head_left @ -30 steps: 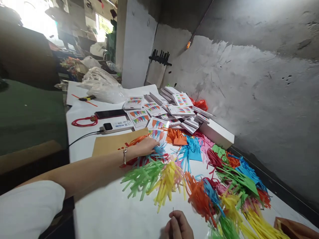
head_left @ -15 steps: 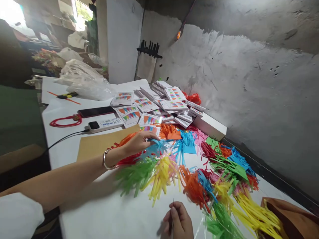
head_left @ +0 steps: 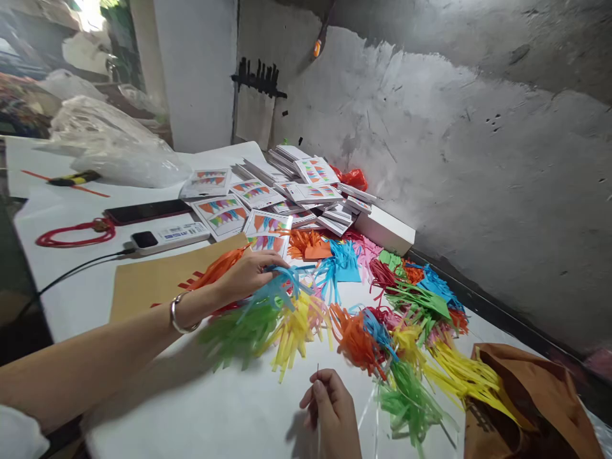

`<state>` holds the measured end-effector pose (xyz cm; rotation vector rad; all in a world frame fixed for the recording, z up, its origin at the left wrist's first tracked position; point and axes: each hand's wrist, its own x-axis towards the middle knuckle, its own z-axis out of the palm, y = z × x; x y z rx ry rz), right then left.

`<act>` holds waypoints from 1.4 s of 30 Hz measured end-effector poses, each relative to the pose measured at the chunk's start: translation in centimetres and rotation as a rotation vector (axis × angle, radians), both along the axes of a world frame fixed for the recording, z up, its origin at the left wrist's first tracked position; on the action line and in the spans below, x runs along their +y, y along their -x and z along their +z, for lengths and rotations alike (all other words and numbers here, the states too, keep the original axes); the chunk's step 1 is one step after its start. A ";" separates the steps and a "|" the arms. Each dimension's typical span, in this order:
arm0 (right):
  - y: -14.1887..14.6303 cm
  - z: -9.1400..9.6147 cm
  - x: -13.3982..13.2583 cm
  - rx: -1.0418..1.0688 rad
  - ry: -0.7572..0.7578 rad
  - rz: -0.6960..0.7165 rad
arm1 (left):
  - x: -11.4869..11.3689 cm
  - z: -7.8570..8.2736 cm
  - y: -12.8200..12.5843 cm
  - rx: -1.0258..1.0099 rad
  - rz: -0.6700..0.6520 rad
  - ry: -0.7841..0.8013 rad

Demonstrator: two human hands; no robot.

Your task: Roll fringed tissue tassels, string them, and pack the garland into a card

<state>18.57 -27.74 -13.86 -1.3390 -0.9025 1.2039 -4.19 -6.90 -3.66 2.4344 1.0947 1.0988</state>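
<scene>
My left hand (head_left: 255, 274), with a silver bangle at the wrist, pinches a light blue paper tassel (head_left: 282, 288) above the table. Just below that tassel lie a green tassel (head_left: 241, 335) and a yellow tassel (head_left: 292, 328), beside pink strips. Near the front edge, my right hand (head_left: 329, 408) is closed, thumb against forefinger, on a thin needle (head_left: 318, 371) that points upward. An orange tassel (head_left: 354, 338) rests between this hand and the coloured heap on the right. A pale thread seems to run down from the needle, though it is hard to make out.
Printed cards (head_left: 313, 194) are piled at the back beside a white box (head_left: 387, 229). On the left are a brown sheet (head_left: 138, 287), a phone (head_left: 146, 211), a white power bank (head_left: 172, 236), a cutter (head_left: 74, 178) and plastic bags (head_left: 115, 143). A brown bag (head_left: 535, 395) lies right.
The view has swung to the right, so most things sit further left. Both hands keep their grips, with little movement against the table.
</scene>
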 end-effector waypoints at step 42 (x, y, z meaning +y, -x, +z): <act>-3.3 9.1 -3.9 -0.166 -0.322 -0.253 | -12.9 -0.4 -11.0 -0.215 -0.708 0.643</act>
